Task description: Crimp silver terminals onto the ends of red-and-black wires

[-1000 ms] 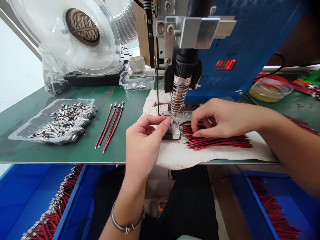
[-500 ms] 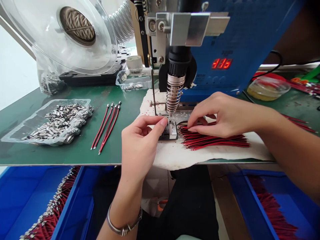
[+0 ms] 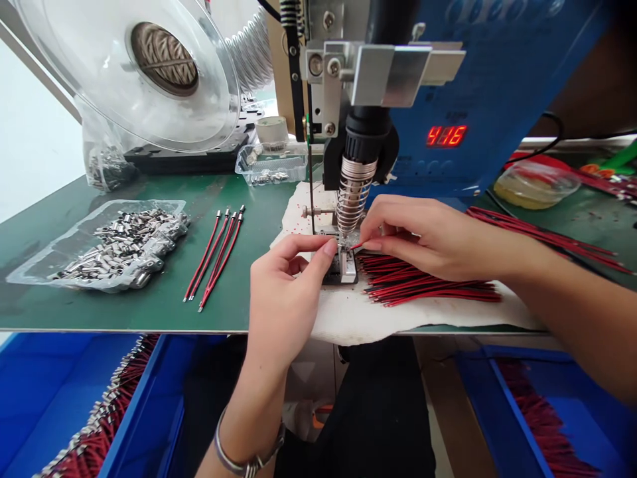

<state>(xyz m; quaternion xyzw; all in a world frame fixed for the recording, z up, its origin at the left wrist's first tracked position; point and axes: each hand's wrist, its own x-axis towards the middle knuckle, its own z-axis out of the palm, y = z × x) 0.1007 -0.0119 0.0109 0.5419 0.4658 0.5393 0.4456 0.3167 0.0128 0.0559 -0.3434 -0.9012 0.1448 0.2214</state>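
Green table point(image 3: 149, 315) is filling the middle band of the frame, its front edge running nearly level from the left border toward the right forearm. At lower centre, a white cloth point(image 3: 348, 322) is reaching slightly past this edge. Left of centre, a stretch of green surface is lying between a few red leads point(image 3: 216, 259) and the left hand point(image 3: 286, 299), leaving sideways room; at centre, a spring-wrapped tool head point(image 3: 355, 189) is standing just above the fingertips, limiting room overhead. The left thumb and forefinger are meeting beside a small metal fixture point(image 3: 348, 267); whether they are gripping a part cannot be told. The right hand point(image 3: 428, 242) is pinching a red wire point(image 3: 355, 247) between thumb and forefinger, the wire's end pointing toward the fixture at centre. Beneath this hand, a wire bundle point(image 3: 432, 290) is resting on the cloth.

Containers: at left, a clear tray point(image 3: 34, 272) is holding heaped metal parts point(image 3: 124, 245); at upper centre, a smaller clear tray point(image 3: 301, 169) is holding some metal pieces point(image 3: 269, 178). At upper right, a round tub point(image 3: 562, 186) is containing something yellowish. Below the table edge, the lower-left blue bin point(image 3: 44, 372) is holding metal-tipped red leads point(image 3: 114, 405), while the lower-right blue bin point(image 3: 587, 385) is holding red strands point(image 3: 545, 418), partly blurred.
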